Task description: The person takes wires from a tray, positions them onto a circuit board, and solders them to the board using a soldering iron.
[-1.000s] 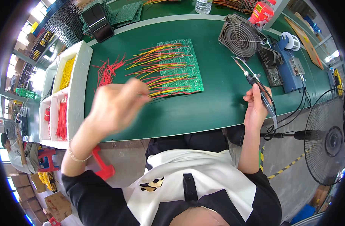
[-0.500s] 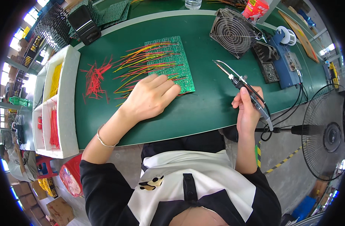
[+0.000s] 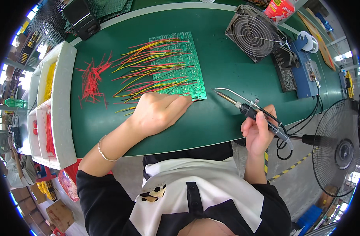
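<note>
A green circuit board (image 3: 197, 74) lies mid-table, with rows of red, yellow and black wires (image 3: 148, 67) running off its left side. My left hand (image 3: 158, 114) is closed in a pinch at the board's near edge, on a thin wire (image 3: 197, 100) whose dark end pokes out by the fingertips. Its palm side and the rest of that wire are hidden. In my right hand (image 3: 260, 131) is a soldering iron (image 3: 248, 111) with a curved solder feed tube above its tip. The tip points left, toward the board's near right corner, and stays apart from it.
Loose red wires (image 3: 94, 80) lie left of the board, beside a white foam box (image 3: 64, 118) holding yellow and red wires. A square fan (image 3: 252, 33) stands at far right, near a blue soldering station (image 3: 305, 72) with a solder reel (image 3: 309, 41). Black cables hang by the right edge.
The soldering iron has come left and nearer to the board, its tip lower. My left hand has shifted down to the board's near edge, fingers pinched. The whole view has shifted slightly.
</note>
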